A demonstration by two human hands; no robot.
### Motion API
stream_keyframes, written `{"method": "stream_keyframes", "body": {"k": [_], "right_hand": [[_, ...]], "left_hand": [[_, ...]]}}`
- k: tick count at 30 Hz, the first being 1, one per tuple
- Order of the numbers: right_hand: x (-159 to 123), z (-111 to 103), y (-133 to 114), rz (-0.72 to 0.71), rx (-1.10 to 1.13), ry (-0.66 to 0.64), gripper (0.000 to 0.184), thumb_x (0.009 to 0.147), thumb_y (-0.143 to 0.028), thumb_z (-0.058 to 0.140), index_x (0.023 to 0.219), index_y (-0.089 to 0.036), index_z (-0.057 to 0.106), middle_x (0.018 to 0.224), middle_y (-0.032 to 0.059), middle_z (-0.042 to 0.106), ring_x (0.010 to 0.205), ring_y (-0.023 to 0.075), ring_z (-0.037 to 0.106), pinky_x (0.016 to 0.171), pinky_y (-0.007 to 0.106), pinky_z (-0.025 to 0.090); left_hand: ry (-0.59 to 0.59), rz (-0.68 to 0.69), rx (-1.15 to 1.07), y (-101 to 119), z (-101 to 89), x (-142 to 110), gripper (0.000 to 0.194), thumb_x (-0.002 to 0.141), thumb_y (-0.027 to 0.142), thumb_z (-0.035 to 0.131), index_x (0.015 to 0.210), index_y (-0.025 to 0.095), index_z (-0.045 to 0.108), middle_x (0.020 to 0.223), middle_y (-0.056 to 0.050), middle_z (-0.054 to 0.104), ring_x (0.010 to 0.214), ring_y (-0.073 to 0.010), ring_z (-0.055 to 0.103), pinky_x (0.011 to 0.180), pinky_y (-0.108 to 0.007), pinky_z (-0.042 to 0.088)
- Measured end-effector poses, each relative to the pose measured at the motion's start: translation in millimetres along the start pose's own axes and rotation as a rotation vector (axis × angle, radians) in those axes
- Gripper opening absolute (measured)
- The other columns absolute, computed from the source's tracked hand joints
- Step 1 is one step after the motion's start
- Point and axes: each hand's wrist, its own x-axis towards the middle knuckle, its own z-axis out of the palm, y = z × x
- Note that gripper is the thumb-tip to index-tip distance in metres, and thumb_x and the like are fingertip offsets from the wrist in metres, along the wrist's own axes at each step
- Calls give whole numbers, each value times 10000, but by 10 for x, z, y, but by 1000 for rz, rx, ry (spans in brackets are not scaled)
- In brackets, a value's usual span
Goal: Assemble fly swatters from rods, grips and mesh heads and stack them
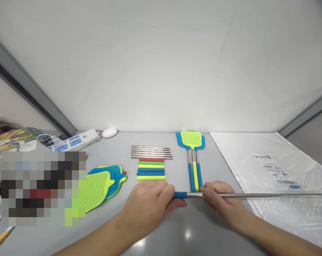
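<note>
My left hand (150, 202) is closed round a blue foam grip (180, 195) at the end of a long metal rod (270, 195). My right hand (219, 201) pinches the same rod just right of the grip. The rod lies level and stretches out to the right over a plastic sheet. Just behind my hands lie three finished fly swatters (193, 156) with blue and yellow-green handles, heads pointing away. To the left of them sit several bare metal rods (151, 152) and a row of coloured foam grips (151, 169).
A pile of loose yellow-green and blue swatter heads (104, 183) lies at the left. A power strip (75, 140) and a white oval device (109, 132) sit at the back left. A clear plastic bag with a label (273, 170) covers the right side of the table.
</note>
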Motion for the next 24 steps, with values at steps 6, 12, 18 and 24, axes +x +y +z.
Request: {"method": "stream_keyframes", "body": {"k": [6,12,18,24], "right_hand": [[58,-125,133,-22,24,44,541,933,-555,445,529,-196,412,529,-26,356,531,116,330,515,279,227],[104,-396,240,8,346,332,504,956,-466,459,537,-212,342,530,-45,229,523,123,199,516,316,148],[218,-474,254,49,537,394,472,950,-433,501,559,-212,358,533,-57,193,518,123,147,519,326,125],[236,-486,284,50,463,341,461,955,-438,501,580,-210,360,535,-57,219,523,121,179,528,326,123]], "left_hand": [[-8,7,15,-198,11,-30,379,976,425,449,694,187,535,590,24,544,519,-136,508,509,-265,319],[21,-58,97,-466,-74,-79,339,963,418,488,725,190,569,608,23,551,551,-133,508,542,-257,333],[-57,-106,214,-875,-237,-65,349,981,426,428,766,193,573,678,4,580,596,-149,515,541,-266,324],[-68,-98,197,-996,-242,-72,287,973,390,449,823,186,584,733,-9,591,672,-166,532,584,-269,355]]}}
